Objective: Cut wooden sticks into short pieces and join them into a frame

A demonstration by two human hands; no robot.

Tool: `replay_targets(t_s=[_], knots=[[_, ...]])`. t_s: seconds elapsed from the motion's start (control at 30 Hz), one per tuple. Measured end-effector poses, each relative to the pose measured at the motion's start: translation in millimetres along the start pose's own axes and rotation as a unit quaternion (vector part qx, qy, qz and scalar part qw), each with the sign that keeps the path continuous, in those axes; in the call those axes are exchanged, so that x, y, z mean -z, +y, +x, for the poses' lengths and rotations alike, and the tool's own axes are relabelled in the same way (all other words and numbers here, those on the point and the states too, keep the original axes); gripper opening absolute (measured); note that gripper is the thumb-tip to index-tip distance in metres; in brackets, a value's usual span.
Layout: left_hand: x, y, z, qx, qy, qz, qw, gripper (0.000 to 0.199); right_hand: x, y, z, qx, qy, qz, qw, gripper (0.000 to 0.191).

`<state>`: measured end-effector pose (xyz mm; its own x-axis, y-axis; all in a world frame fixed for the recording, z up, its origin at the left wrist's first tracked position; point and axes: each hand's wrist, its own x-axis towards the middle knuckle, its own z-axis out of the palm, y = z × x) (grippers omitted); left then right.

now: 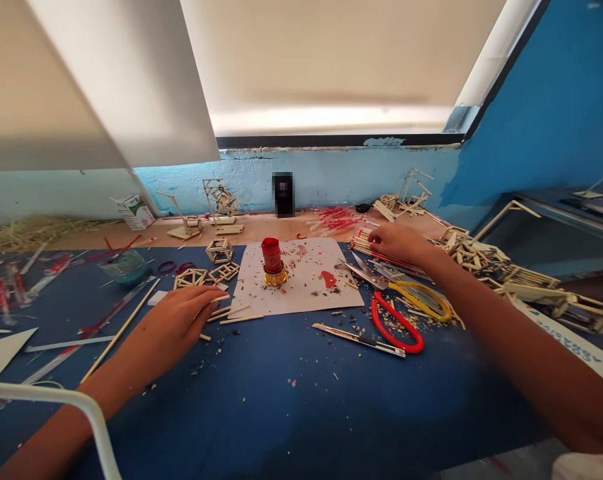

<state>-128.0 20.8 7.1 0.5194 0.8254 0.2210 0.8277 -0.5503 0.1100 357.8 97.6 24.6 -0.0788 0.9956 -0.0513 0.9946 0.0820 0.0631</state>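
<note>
Rested the nearer, right grip (399, 243), closure impossible to tell, at thin red-tipped wooden sticks (361, 247) slanting lengthwise right of the red cylindrical candle (271, 255).

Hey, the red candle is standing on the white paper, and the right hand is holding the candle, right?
Not quite: the right hand isn't holding the red candle. The head view shows its fingers at the thin sticks instead. The candle is standing on the white paper.
</note>
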Motion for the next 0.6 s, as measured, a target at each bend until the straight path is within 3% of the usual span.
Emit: replay_targets(t_s=[0.1, 0.2, 0.33, 0.47, 0.6], knots=[[9.6, 20.2, -1.3, -0.012, -0.016, -0.034, 0.999, 0.043, -6.3, -6.7, 7.8, -0.013, -0.003, -0.027, 1.0, 0.03], [16.9, 46.2, -2.2, -0.094, -0.008, -0.052, 0.994, 0.034, -7.7, -7.0, 9.5, -0.013, -0.01, -0.038, 0.999, 0.032], [23.0, 79.1, 6.1, -0.198, 0.042, -0.065, 0.977, 0.029, -3.5, -1.8, 6.6, -0.006, -0.016, -0.043, 0.999, 0.029], [27.9, 102.4, 23.2, -0.202, -0.007, -0.061, 0.977, 0.03, -5.4, 1.9, 4.7, 0.001, -0.026, -0.037, 0.999, 0.028], [25.1, 111.4, 36.5, -0.212, -0.076, -0.083, 0.971, 0.031, -9.5, 5.7, 3.8, 0.005, -0.011, 0.004, 1.0, 0.027]])
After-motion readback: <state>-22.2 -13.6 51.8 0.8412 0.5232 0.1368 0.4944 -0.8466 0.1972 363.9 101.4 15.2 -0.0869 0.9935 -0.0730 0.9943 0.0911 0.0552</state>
